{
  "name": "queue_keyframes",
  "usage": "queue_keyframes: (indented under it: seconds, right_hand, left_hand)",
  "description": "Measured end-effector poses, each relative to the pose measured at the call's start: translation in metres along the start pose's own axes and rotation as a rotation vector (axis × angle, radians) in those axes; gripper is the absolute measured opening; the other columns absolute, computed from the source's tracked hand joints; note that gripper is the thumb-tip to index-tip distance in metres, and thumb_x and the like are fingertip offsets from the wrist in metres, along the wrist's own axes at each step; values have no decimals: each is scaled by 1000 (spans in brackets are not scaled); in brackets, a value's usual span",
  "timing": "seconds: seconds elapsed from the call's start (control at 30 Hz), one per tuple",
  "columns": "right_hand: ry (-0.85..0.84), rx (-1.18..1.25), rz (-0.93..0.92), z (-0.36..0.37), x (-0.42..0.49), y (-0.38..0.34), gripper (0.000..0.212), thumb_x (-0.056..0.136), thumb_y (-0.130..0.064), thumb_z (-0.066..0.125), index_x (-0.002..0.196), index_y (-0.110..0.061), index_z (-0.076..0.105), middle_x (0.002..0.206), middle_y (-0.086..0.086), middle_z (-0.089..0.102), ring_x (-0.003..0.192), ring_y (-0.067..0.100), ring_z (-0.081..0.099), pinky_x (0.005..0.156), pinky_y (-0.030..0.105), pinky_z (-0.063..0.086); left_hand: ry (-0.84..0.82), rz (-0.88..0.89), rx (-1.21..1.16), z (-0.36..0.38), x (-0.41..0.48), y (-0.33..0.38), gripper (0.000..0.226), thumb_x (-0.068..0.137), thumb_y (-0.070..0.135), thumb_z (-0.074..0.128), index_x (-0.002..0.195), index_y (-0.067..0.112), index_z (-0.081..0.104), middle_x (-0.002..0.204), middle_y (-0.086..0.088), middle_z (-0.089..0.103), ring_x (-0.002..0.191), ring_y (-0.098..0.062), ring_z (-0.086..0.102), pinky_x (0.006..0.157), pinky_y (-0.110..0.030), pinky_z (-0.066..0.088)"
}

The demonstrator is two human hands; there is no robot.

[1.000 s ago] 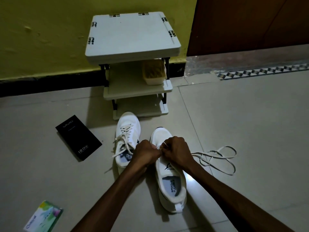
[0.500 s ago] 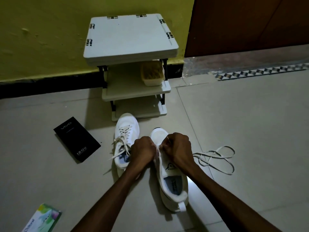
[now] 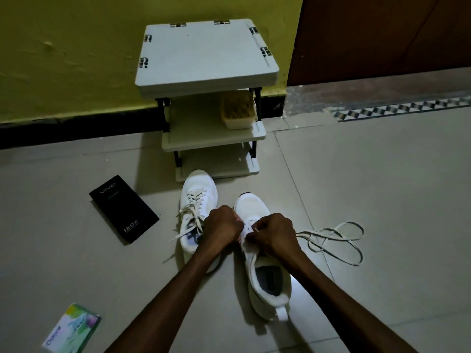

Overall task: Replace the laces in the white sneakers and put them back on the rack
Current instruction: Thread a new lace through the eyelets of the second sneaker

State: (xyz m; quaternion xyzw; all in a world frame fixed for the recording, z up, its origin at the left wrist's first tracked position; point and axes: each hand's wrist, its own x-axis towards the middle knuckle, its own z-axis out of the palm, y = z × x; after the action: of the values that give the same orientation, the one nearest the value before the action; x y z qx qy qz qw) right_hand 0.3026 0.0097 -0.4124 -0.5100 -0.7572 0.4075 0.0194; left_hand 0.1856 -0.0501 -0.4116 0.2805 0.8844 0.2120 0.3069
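White sneaker (image 3: pixel 270 284) gripped under left hand (image 3: pixel 223 226); right hand (image 3: pixel 274 231) pinches lace (image 3: pixel 308 234).

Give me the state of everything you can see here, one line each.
White sneaker on the left: laced, ends untied.
White sneaker on the right: unlaced, being threaded.
Left hand: grips that sneaker's eyelet edge.
Long white lace: mostly loose on the floor.
Right hand: fingers pinch its tip.
Grey three-shelf rack: holds no sneakers.
Flat black box: closed.

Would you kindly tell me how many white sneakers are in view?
2. The laced sneaker stands on the floor before the rack; the other sneaker lies right of it, gripped by the left hand while the right hand pinches a lace. None shows on the shelves.
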Motion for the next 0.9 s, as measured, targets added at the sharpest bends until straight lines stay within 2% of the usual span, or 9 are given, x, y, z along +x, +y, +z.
queue_keyframes:
  seconds: [0.1, 0.17, 0.23, 0.33, 0.47, 0.57, 0.7, 0.8, 0.9]
  right_hand:
    - [-3, 68, 45, 1, 2, 0, 21, 65, -18, 79, 69, 0, 68, 70, 15, 69, 65, 28, 67, 69, 45, 59]
    - [-5, 105, 79, 2, 2, 0, 21, 62, -16, 80, 70, 0, 68, 63, 11, 65, 60, 24, 64, 67, 47, 59]
    - [-18, 166, 128, 3, 4, 0, 17, 63, -12, 81, 75, -4, 73, 71, 7, 70, 65, 22, 69, 67, 45, 60]
    - [-31, 216, 162, 4, 7, 0, 10, 71, -11, 79, 80, -8, 74, 81, 12, 72, 71, 28, 71, 66, 44, 61]
    - [-39, 241, 145, 4, 9, 2, 18, 75, -13, 73, 75, 4, 68, 66, 13, 62, 63, 26, 64, 64, 43, 58]
    - [-25, 232, 118, 4, 8, 1, 22, 67, -16, 73, 71, 5, 66, 64, 19, 65, 64, 33, 68, 64, 48, 58]
    - [7, 165, 48, 6, 4, 5, 26, 62, -17, 71, 61, 5, 57, 51, 6, 48, 49, 19, 49, 54, 43, 54]
    - [1, 173, 52, 5, 4, 7, 24, 60, -15, 73, 63, 5, 60, 52, 5, 49, 51, 19, 49, 57, 45, 56]
    - [-18, 197, 78, 4, 5, 7, 26, 59, -13, 75, 65, 6, 60, 54, 5, 50, 51, 18, 50, 58, 47, 56]
  left_hand:
    - [4, -3, 10, 0, -1, 0, 20, 77, 24, 60, 89, 14, 73, 85, -6, 74, 84, -25, 70, 82, -36, 58]
    - [22, 1, 11, 2, -1, 1, 19, 79, 26, 61, 90, 15, 72, 86, -4, 74, 86, -24, 70, 82, -34, 57]
    - [49, 5, 22, 3, -1, 2, 20, 82, 31, 64, 92, 15, 72, 89, -3, 74, 89, -24, 69, 82, -32, 55]
    - [66, 20, 60, 4, -1, 4, 22, 84, 32, 65, 94, 14, 71, 95, -5, 72, 94, -26, 67, 81, -31, 53]
    - [62, 69, 145, 7, -4, 7, 18, 82, 26, 62, 89, 11, 70, 97, -8, 71, 96, -30, 65, 80, -32, 50]
    - [39, 97, 164, 6, -4, 7, 19, 82, 25, 60, 90, 10, 70, 98, -8, 71, 97, -30, 64, 81, -32, 50]
    - [120, 118, 141, -19, -4, 17, 22, 86, 22, 57, 84, 5, 70, 86, -12, 71, 84, -29, 67, 71, -30, 49]
    - [324, 170, -14, -64, -5, 36, 28, 94, 16, 52, 74, 6, 68, 73, -7, 70, 69, -19, 68, 67, -28, 54]
    - [320, 260, -149, -92, -11, 47, 23, 94, 16, 58, 74, 14, 68, 68, 0, 69, 66, -11, 68, 69, -27, 55]
